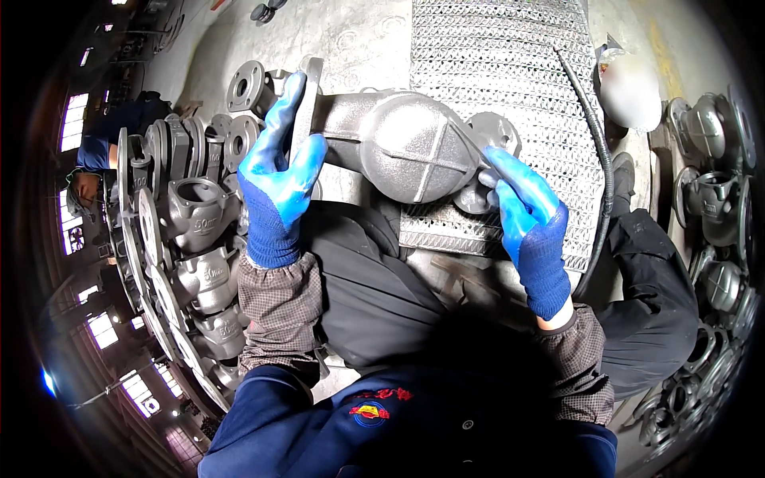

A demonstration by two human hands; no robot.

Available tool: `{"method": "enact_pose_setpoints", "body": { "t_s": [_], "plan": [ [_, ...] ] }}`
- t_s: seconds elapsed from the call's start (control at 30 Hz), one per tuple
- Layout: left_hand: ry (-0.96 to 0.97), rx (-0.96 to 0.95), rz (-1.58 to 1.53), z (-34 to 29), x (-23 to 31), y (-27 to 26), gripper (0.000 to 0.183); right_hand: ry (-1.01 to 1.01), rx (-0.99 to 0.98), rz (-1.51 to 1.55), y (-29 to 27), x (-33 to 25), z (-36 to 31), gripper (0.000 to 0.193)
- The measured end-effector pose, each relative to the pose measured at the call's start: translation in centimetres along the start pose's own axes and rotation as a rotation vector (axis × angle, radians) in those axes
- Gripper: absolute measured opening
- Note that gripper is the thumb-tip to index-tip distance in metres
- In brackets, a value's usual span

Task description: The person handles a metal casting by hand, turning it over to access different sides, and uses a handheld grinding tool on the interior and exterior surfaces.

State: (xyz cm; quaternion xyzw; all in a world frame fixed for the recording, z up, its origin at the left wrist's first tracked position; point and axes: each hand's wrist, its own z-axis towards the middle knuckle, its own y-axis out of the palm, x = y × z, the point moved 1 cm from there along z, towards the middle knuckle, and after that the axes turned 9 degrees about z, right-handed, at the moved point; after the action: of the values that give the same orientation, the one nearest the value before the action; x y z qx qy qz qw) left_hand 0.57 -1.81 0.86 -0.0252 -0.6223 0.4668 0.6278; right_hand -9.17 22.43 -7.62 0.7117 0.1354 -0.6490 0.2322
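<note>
Item: grey cast-metal valve body (402, 147), domed centre with a raised cross rib, flanged at both ends, lying across the person's lap above the dark trousers (366, 287) and in front of a steel grating (510, 72). Left hand (279, 171), blue-gloved, wraps the left flange (307, 95), fingers closed round its edge, steadying the piece. Right hand (526, 207), also blue-gloved, pinches a thin rod-like tool (470, 143) laid against the dome's right side; the tip is too fine to make out. Handling note: the casting probably needs a firm left grip so it cannot roll, with the tool kept at a shallow angle along the rib and seam, and short strokes directed away from the holding fingers. Adjacent stock: stacked similar castings (195, 239) at left, more (713, 183) at right; black hose (598, 135) crossing the grating.
</note>
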Motion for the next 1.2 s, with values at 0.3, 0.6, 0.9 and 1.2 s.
{"method": "enact_pose_setpoints", "body": {
  "t_s": [0.3, 0.6, 0.9, 1.2],
  "plan": [
    [-0.04, 0.006, 0.027, 0.0, 0.1, 0.0, 0.055, -0.148, 0.023, -0.15, -0.2, 0.7, 0.5, 0.035],
    [-0.088, -0.005, 0.059, -0.1, 0.0, -0.2, 0.055, -0.382, 0.011, -0.348, -0.3, 0.2, 0.8, 0.033],
    [-0.011, -0.002, 0.072, 0.0, 0.0, -0.3, 0.055, -0.446, 0.0, -0.46, -0.5, -0.7, 0.9, 0.035],
    [-0.072, -0.004, 0.036, -0.2, -0.3, -0.2, 0.055, -0.471, 0.008, -0.59, -0.7, -1.7, 1.2, 0.036]
  ]
}}
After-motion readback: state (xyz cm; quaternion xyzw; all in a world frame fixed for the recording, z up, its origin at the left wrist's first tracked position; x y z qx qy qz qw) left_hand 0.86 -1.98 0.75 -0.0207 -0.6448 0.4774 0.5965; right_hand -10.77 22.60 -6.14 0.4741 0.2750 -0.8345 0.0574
